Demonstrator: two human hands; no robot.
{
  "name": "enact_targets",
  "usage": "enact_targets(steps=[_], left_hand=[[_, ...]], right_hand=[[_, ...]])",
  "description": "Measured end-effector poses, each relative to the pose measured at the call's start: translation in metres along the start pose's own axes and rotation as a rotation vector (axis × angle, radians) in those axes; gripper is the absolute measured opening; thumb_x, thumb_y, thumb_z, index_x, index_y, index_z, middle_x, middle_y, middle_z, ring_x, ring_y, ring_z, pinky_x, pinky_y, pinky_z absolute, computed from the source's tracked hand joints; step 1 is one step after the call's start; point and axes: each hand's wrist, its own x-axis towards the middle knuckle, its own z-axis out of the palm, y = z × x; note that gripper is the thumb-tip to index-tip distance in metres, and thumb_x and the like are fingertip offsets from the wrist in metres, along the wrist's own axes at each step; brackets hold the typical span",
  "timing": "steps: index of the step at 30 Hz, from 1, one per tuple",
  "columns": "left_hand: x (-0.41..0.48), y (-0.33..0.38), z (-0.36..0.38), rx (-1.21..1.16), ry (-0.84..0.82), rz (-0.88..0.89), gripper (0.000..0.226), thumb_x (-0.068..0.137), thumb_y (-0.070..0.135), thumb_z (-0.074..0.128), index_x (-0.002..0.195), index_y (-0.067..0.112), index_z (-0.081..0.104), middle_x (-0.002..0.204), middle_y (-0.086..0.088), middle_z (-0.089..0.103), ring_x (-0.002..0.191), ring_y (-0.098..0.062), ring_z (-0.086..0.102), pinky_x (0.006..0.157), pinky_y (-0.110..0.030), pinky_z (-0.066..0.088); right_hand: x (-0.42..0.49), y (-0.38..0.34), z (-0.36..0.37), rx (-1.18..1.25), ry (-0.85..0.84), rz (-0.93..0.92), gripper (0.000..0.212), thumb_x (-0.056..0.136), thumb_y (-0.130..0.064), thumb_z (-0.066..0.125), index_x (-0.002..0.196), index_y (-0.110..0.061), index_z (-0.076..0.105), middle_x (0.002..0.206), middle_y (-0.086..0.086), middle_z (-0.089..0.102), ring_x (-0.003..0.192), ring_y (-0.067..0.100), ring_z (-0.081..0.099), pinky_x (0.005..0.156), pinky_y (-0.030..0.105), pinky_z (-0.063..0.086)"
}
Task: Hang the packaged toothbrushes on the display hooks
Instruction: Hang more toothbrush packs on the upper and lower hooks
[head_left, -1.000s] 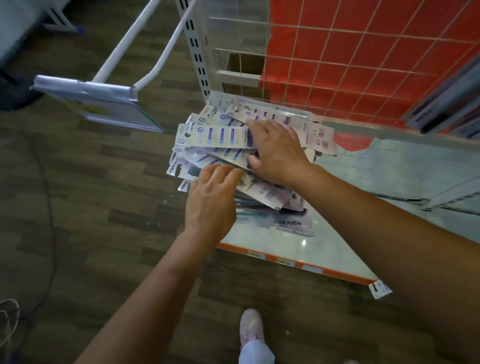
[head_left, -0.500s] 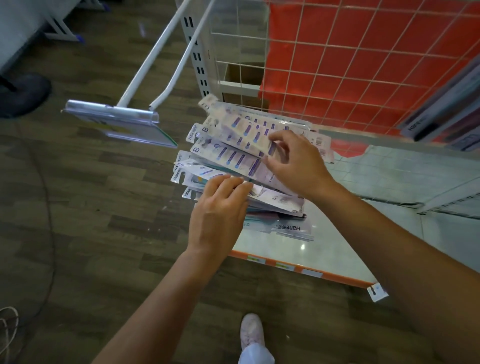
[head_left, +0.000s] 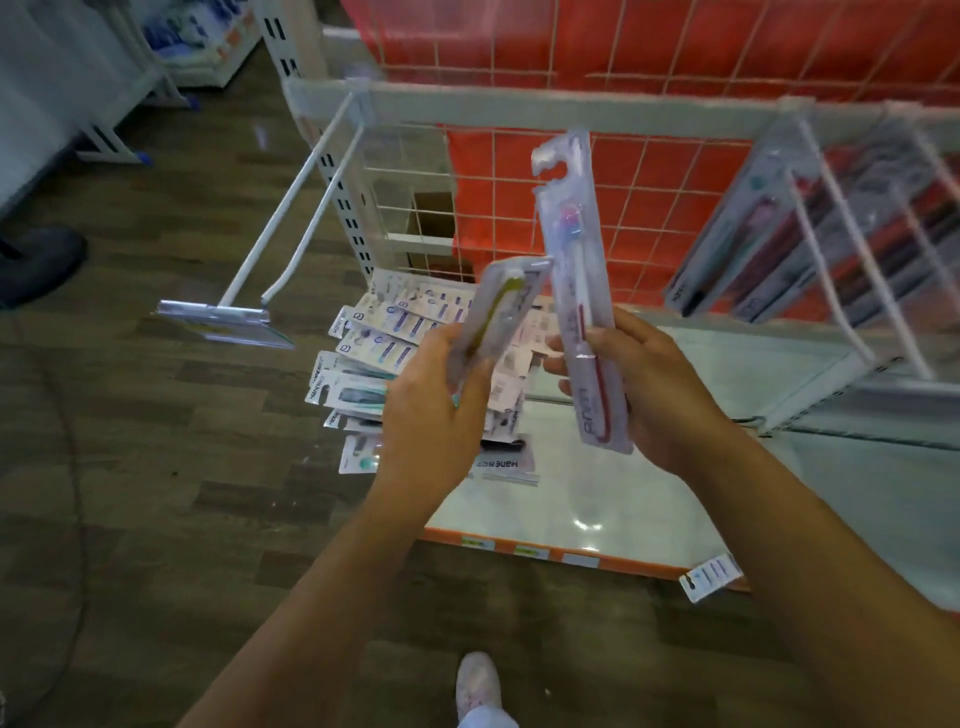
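Observation:
My right hand (head_left: 660, 395) grips a clear pack with a red-handled toothbrush (head_left: 576, 270), held upright with its hang hole at the top. In my left hand (head_left: 431, 410) is a second pack with a yellow-green toothbrush (head_left: 498, 306), tilted toward the first. Below both hands a pile of packaged toothbrushes (head_left: 374, 348) lies on the white bottom shelf (head_left: 597, 499). A bare white display hook (head_left: 306, 234) with a clear label holder (head_left: 223, 322) juts out at the left. Hooks at the right (head_left: 831, 249) carry hanging packs.
A red backing panel behind white wire grid (head_left: 649, 156) forms the rack's back. A white crossbar (head_left: 519, 106) runs across it. One loose pack (head_left: 709, 577) hangs off the shelf's orange front edge. Wood-pattern floor lies at the left, with my shoe (head_left: 478, 686) at the bottom.
Both hands have lifted off the pile, each with one toothbrush pack raised in front of the rack. The view has tilted up, showing the crossbar and the hooks at the right.

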Motion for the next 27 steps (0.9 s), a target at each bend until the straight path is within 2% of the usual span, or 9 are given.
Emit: enact_targets(steps=[3,7,11,14,18,21,24,27], left_hand=[[0.0,0.03,0.0,-0.081,-0.008,-0.065,0.015,0.097,0.04,0.052,0.108,0.029,0.052,0.098,0.003,0.066,0.09,-0.014,0.066,0.076,-0.044,0.059],[-0.001,0.065,0.003,-0.309,0.0,-0.203,0.018,0.096,0.032,0.056,0.111,0.023,0.055,0.105,0.004,0.069,0.093,-0.011,0.07,0.075,-0.035,0.061],[-0.002,0.088,0.006,-0.498,0.101,-0.326,0.014,0.096,0.022,0.058,0.11,0.021,0.055,0.095,0.002,0.073,0.078,-0.005,0.071,0.056,-0.018,0.053],[-0.003,0.102,0.004,-0.6,0.169,-0.412,0.011,0.096,0.02,0.06,0.107,0.018,0.059,0.078,0.007,0.071,0.065,-0.005,0.066,0.05,-0.017,0.05],[-0.007,0.111,0.001,-0.733,0.247,-0.529,0.017,0.097,0.019,0.058,0.112,0.011,0.06,0.081,0.002,0.065,0.053,0.0,0.057,0.044,-0.015,0.043],[-0.009,0.118,0.0,-0.813,0.263,-0.569,0.019,0.097,0.017,0.058,0.114,0.01,0.06,0.083,0.002,0.063,0.058,-0.003,0.058,0.045,-0.015,0.044],[-0.008,0.126,-0.002,-0.891,0.274,-0.606,0.018,0.097,0.016,0.057,0.114,0.011,0.059,0.091,0.0,0.065,0.071,-0.007,0.061,0.048,-0.015,0.047],[-0.005,0.133,-0.002,-1.01,0.314,-0.658,0.023,0.097,0.015,0.057,0.119,0.01,0.06,0.106,-0.006,0.068,0.089,-0.015,0.067,0.057,-0.021,0.053]], right_hand=[[-0.019,-0.011,-0.01,0.07,0.004,0.01,0.022,0.101,-0.019,0.042,0.103,-0.029,0.062,0.099,0.002,0.073,0.096,0.023,0.07,0.095,0.047,0.051],[-0.044,-0.028,-0.021,0.089,0.002,0.003,0.023,0.102,-0.019,0.041,0.102,-0.026,0.062,0.102,0.008,0.071,0.098,0.026,0.069,0.094,0.047,0.052],[-0.064,-0.038,-0.034,0.138,0.027,0.025,0.018,0.101,-0.021,0.044,0.109,-0.022,0.061,0.099,0.004,0.072,0.094,0.024,0.071,0.087,0.042,0.055],[-0.08,-0.043,-0.041,0.067,0.018,-0.006,0.021,0.096,-0.021,0.054,0.117,-0.02,0.058,0.1,-0.001,0.071,0.092,0.019,0.071,0.082,0.038,0.056],[-0.097,-0.049,-0.046,0.006,0.004,-0.019,0.02,0.092,-0.017,0.061,0.11,-0.027,0.058,0.104,-0.002,0.07,0.092,0.016,0.071,0.084,0.038,0.056],[-0.106,-0.055,-0.053,0.022,0.016,-0.026,0.03,0.09,-0.01,0.063,0.119,-0.017,0.058,0.104,0.0,0.07,0.094,0.019,0.071,0.088,0.041,0.055],[-0.111,-0.065,-0.061,0.013,0.035,-0.028,0.036,0.083,-0.006,0.07,0.116,-0.017,0.06,0.103,0.0,0.071,0.1,0.023,0.069,0.09,0.041,0.054],[-0.112,-0.074,-0.066,0.02,0.074,-0.057,0.039,0.08,-0.005,0.073,0.116,-0.017,0.061,0.101,0.0,0.072,0.098,0.02,0.069,0.091,0.041,0.055]])
